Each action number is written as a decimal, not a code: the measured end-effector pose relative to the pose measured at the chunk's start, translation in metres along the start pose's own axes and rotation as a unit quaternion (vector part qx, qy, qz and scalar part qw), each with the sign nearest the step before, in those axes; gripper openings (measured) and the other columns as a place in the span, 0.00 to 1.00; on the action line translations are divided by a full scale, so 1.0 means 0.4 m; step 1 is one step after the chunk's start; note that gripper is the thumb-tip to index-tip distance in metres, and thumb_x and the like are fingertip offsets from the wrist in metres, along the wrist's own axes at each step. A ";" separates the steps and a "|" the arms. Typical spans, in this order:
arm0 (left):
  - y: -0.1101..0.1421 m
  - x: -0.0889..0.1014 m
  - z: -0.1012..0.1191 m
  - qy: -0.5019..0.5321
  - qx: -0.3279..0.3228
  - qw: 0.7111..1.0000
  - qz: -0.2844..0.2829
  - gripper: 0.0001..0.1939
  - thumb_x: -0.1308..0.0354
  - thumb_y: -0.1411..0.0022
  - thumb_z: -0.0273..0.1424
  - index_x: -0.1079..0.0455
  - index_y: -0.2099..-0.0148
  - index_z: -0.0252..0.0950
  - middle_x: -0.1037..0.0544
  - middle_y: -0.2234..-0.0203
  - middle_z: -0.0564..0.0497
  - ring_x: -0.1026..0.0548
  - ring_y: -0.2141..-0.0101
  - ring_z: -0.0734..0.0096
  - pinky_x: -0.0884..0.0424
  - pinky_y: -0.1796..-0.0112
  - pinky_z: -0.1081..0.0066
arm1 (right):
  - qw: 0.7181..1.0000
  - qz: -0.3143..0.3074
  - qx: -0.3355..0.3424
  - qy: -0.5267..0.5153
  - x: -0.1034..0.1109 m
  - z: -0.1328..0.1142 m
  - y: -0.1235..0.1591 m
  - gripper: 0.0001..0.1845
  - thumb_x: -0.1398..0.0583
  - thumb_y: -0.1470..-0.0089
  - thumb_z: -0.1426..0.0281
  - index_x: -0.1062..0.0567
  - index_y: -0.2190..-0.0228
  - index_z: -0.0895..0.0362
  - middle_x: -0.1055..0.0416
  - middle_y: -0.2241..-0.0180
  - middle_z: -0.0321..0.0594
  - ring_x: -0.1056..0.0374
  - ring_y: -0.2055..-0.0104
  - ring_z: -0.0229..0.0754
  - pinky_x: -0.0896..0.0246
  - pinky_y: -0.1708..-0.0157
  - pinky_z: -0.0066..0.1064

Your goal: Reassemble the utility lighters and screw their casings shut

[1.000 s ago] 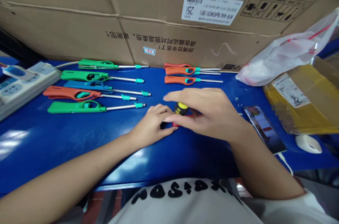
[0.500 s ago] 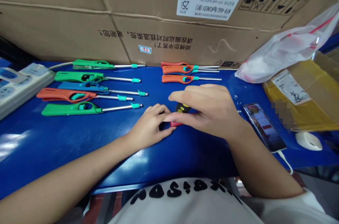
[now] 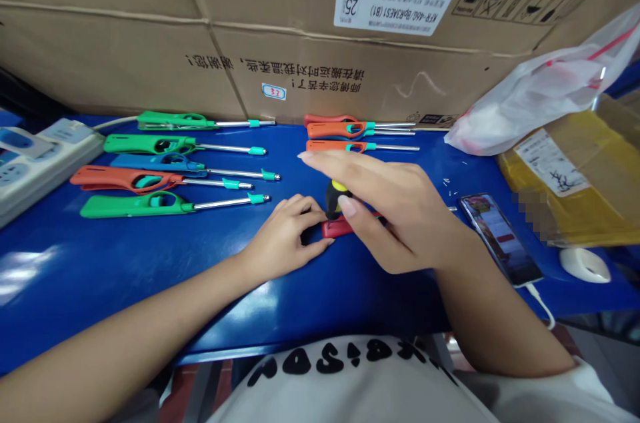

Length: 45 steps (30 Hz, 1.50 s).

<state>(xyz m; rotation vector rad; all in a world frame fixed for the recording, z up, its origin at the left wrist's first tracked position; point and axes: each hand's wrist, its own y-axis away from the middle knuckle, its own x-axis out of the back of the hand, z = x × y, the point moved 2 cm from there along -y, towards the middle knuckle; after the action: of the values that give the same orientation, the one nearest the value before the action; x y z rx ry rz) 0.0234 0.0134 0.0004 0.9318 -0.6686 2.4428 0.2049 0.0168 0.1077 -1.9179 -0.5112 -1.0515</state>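
Observation:
My left hand point(image 3: 283, 236) rests on the blue table, its thumb and index finger pinching the end of a red lighter point(image 3: 336, 228). A short black-and-yellow screwdriver point(image 3: 333, 202) stands roughly upright over the lighter's handle; its tip is hidden. Above it is my right hand point(image 3: 395, 210), with the thumb against the screwdriver's handle and the fingers stretched out past it. Most of the lighter's far part lies hidden under the right hand.
Several long-necked lighters point(image 3: 150, 144) lie at the left, near a white power strip point(image 3: 47, 153). Orange lighters point(image 3: 335, 130) lie by the big cardboard box point(image 3: 285, 43). A phone point(image 3: 500, 236), white mouse point(image 3: 584, 265), plastic bag point(image 3: 530, 103) and taped parcel point(image 3: 595, 176) are at right.
My right thumb has shifted back to the right and the fingers have straightened leftward, uncovering more of the screwdriver's handle and the red lighter. My left hand stays in place.

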 end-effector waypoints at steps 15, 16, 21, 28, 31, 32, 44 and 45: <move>0.003 0.000 -0.004 -0.025 -0.017 1.000 -0.008 0.13 0.36 0.35 0.34 0.24 0.49 0.39 0.23 0.55 0.45 0.27 0.50 0.53 0.30 0.49 0.51 | 0.999 -0.005 -0.010 -0.047 0.003 0.006 0.009 0.20 0.50 0.30 0.69 0.30 0.40 0.54 0.23 0.50 0.39 0.26 0.50 0.39 0.31 0.54 0.29; 0.005 -0.001 -0.006 -0.025 -0.014 1.000 -0.008 0.13 0.36 0.35 0.34 0.25 0.49 0.39 0.23 0.56 0.45 0.27 0.51 0.53 0.30 0.50 0.51 | 0.999 0.017 -0.014 -0.023 -0.001 0.009 0.008 0.17 0.47 0.30 0.67 0.26 0.44 0.53 0.22 0.55 0.38 0.25 0.55 0.38 0.32 0.58 0.28; 0.007 -0.003 -0.006 -0.030 -0.017 0.999 -0.014 0.14 0.36 0.35 0.34 0.25 0.48 0.39 0.24 0.57 0.46 0.27 0.54 0.56 0.30 0.52 0.55 | 0.995 0.057 -0.020 0.082 -0.005 0.023 0.008 0.16 0.43 0.32 0.59 0.21 0.56 0.55 0.22 0.65 0.37 0.27 0.67 0.37 0.37 0.69 0.28; 0.004 0.000 -0.002 -0.029 -0.030 0.999 -0.005 0.12 0.36 0.34 0.35 0.25 0.50 0.39 0.24 0.58 0.46 0.28 0.57 0.59 0.30 0.55 0.57 | 0.997 -0.017 -0.027 -0.070 0.015 0.015 0.013 0.20 0.49 0.32 0.71 0.31 0.42 0.55 0.25 0.45 0.42 0.29 0.45 0.42 0.32 0.53 0.31; 0.002 0.000 -0.003 -0.019 -0.019 1.000 -0.007 0.12 0.36 0.35 0.33 0.25 0.50 0.40 0.23 0.55 0.47 0.27 0.54 0.57 0.30 0.53 0.56 | 0.999 0.031 -0.011 -0.041 0.001 0.018 0.008 0.11 0.43 0.32 0.66 0.25 0.52 0.54 0.22 0.60 0.36 0.27 0.60 0.36 0.36 0.65 0.26; 0.002 0.000 -0.003 -0.013 -0.013 1.000 -0.008 0.12 0.36 0.35 0.33 0.26 0.49 0.40 0.23 0.55 0.47 0.27 0.54 0.58 0.30 0.53 0.57 | 0.998 0.052 -0.001 -0.021 -0.004 0.019 0.007 0.09 0.41 0.33 0.63 0.23 0.58 0.54 0.23 0.65 0.34 0.29 0.66 0.34 0.40 0.70 0.26; 0.007 0.000 -0.004 -0.024 -0.011 1.000 -0.015 0.10 0.37 0.34 0.35 0.24 0.52 0.40 0.23 0.55 0.46 0.27 0.53 0.55 0.30 0.53 0.54 | 0.994 -0.012 -0.020 -0.105 -0.014 0.011 0.016 0.12 0.47 0.32 0.68 0.30 0.49 0.54 0.22 0.57 0.38 0.27 0.61 0.36 0.36 0.61 0.27; 0.008 -0.001 -0.004 -0.021 -0.007 1.000 -0.017 0.10 0.38 0.34 0.34 0.25 0.51 0.40 0.23 0.55 0.46 0.26 0.54 0.56 0.29 0.54 0.55 | 0.996 0.000 -0.008 -0.085 -0.019 0.011 0.015 0.10 0.44 0.33 0.67 0.28 0.53 0.54 0.22 0.62 0.35 0.28 0.65 0.34 0.39 0.65 0.26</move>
<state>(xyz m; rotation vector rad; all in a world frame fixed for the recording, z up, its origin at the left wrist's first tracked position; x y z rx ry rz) 0.0210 0.0118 -0.0017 0.9824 -0.6782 2.3919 0.2070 0.0176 0.0971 -2.0316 -0.5989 -0.8988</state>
